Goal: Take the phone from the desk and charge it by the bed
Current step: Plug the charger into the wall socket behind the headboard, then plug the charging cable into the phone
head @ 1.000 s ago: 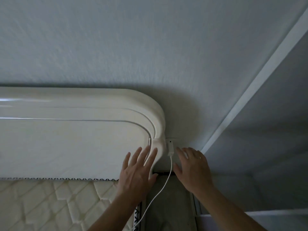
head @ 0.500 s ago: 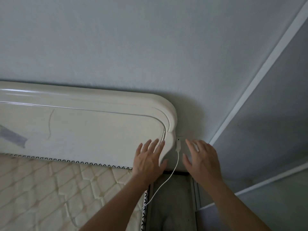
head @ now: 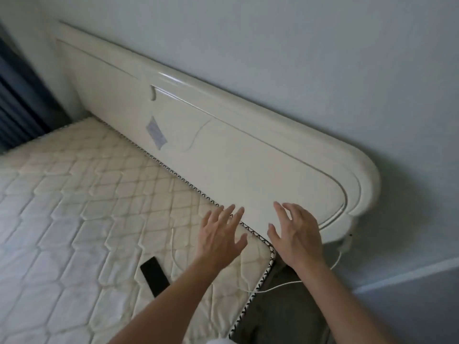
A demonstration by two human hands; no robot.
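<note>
Both hands spread empty; phone (head: 155,276) on mattress (head: 74,207), cable (head: 173,254) seemingly alongside

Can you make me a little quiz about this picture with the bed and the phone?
1. True or false: the phone is lying on the mattress.
2. Is the left hand or right hand holding anything? A) left B) right C) neither
3. What thin white thing runs across the mattress corner towards the wall by the headboard?

Key: 1 true. 2 C, both hands are open and empty. 3 the charging cable.
</note>
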